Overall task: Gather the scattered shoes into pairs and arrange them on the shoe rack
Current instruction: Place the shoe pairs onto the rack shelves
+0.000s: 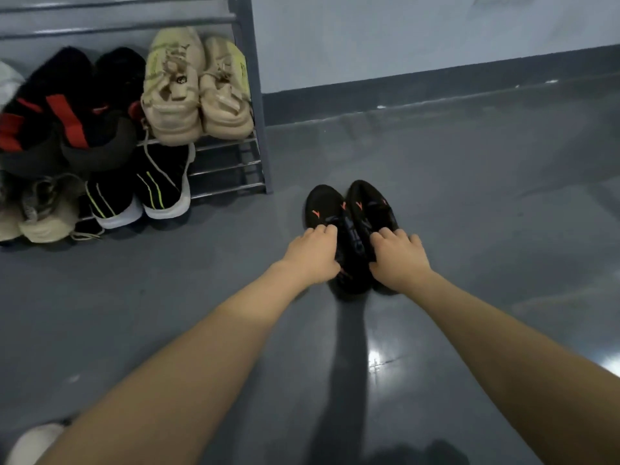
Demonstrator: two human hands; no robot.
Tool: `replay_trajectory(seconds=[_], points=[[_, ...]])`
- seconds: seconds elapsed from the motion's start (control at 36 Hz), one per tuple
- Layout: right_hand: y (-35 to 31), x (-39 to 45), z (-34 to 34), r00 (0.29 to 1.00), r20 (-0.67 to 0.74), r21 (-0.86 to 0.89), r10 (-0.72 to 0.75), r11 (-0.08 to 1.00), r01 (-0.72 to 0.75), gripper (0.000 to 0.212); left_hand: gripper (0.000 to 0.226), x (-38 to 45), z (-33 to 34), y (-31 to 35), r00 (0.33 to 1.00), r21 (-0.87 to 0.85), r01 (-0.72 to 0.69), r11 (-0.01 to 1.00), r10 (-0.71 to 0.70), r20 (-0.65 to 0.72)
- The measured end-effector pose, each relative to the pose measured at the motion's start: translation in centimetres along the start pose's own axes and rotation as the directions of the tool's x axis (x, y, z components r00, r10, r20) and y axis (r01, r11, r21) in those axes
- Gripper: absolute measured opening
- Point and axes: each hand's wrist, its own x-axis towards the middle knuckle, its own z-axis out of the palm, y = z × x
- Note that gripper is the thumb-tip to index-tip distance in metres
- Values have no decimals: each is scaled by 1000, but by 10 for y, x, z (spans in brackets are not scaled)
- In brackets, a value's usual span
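Two black shoes with orange marks stand side by side on the grey floor, toes pointing away from me. My left hand (313,255) grips the left black shoe (323,206) at its opening, fingers curled over the laces. My right hand (399,258) grips the right black shoe (370,204) the same way. The heels are hidden under my hands. To the left stands the metal shoe rack (250,95), holding a beige pair (198,92) and a black-and-red pair (67,112) on one shelf, and a black pair with green stripes (141,193) on the lowest shelf.
A beige and grey shoe (47,213) sits at the rack's lower left. The lowest shelf has bare bars (224,169) at its right end. A white object (32,443) lies at the bottom left corner. A wall with a dark baseboard (436,85) runs behind.
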Motion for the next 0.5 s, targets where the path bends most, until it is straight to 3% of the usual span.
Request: replay_trajectory(seconds=[0.19, 0.31, 0.44, 0.5], points=[[42, 3, 39, 976, 213, -75, -50, 995, 67, 54, 67, 26, 38, 30, 992, 189, -119, 975, 107, 71], [55, 7, 52, 987, 111, -108, -119, 986, 131, 59, 75, 30, 61, 38, 994, 267, -105, 958, 95, 50], [63, 12, 49, 985, 68, -122, -157, 979, 165, 77, 62, 31, 60, 43, 991, 331, -82, 940, 112, -72], [63, 10, 48, 984, 52, -120, -170, 977, 175, 73, 59, 30, 60, 46, 995, 301, -47, 953, 72, -72]])
